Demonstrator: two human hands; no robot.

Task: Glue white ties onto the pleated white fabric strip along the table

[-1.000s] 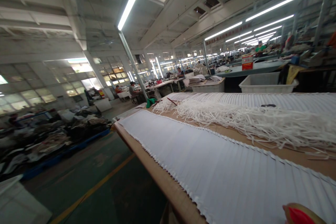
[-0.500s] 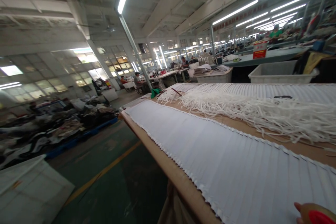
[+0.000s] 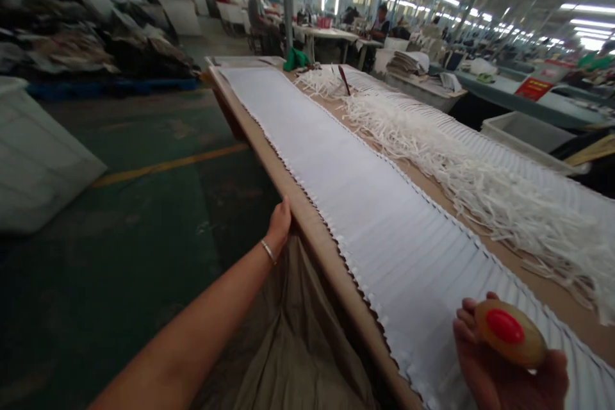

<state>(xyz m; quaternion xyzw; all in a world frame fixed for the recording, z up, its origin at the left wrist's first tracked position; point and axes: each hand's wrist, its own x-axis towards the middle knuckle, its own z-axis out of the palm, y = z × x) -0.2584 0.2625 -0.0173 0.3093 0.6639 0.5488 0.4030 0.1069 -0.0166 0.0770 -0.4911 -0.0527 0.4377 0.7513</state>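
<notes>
Over to the left, dark cloth (image 3: 96, 45) is heaped by the floor's edge, and a pale bin (image 3: 43, 160) stands nearer, beside a yellow line (image 3: 173, 163) on the green floor. Past the table's (image 3: 312, 230) far end a person (image 3: 262, 13) sits among the work benches. On the right I see a light tub (image 3: 531, 157) and, behind it, a red-and-white box (image 3: 535, 88). A green cloth (image 3: 295, 59) sits at the table's far end, near a dark red stick (image 3: 344, 80) poking up. A tangle of white strips (image 3: 461, 170) fills much of the space between the near row of white pieces (image 3: 336, 154) and a second row (image 3: 423, 106) beyond.

The near row runs down the table, overlapping, just right of the left hand (image 3: 279, 223). That hand is at the table's edge; its fingers are hidden, so I can't tell how they're closed. The right hand (image 3: 494, 371) has its fingers and thumb around a yellowish oval object (image 3: 528, 339) with a red patch, above the row's near part; whether it touches the pieces is unclear.
</notes>
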